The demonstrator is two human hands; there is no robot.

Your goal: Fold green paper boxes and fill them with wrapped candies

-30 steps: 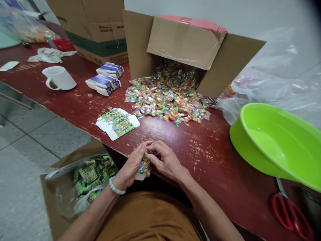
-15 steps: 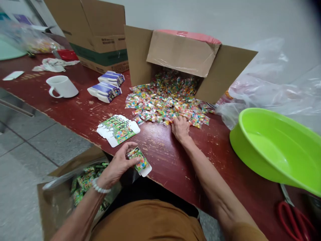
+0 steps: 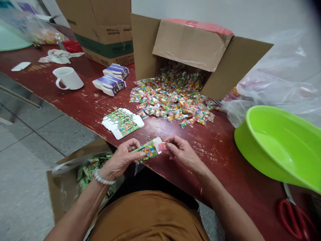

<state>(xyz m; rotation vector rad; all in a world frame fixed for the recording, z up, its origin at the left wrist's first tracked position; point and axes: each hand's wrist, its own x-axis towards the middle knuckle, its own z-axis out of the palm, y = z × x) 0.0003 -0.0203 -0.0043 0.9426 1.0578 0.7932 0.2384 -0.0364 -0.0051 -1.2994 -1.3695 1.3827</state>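
Note:
My left hand (image 3: 126, 154), a beaded bracelet at its wrist, is closed round a small green printed candy box (image 3: 149, 150). The box lies tilted over the table's front edge, its white end flap toward the right. At that flap, my right hand (image 3: 182, 152) pinches a small clear candy packet (image 3: 163, 146) with pink in it. The packet touches or nearly touches the box's end; whether part of it is inside I cannot tell. Beyond the hands spreads a heap of candy packets (image 3: 173, 103), spilling from an open carton (image 3: 188, 43). Flat green boxes (image 3: 124, 122) lie fanned out to the left.
Below the table edge on the left, a lined carton (image 3: 60, 190) holds several green boxes. A lime-green basin (image 3: 276, 150) and red-handled scissors (image 3: 292, 217) are at right. A white mug (image 3: 71, 78), purple boxes (image 3: 110, 83) and a tall carton (image 3: 105, 33) stand farther back.
My right hand has come back from the heap with a candy packet, up to the box's end. My left hand has turned the box so its flap faces right. The view has shifted slightly.

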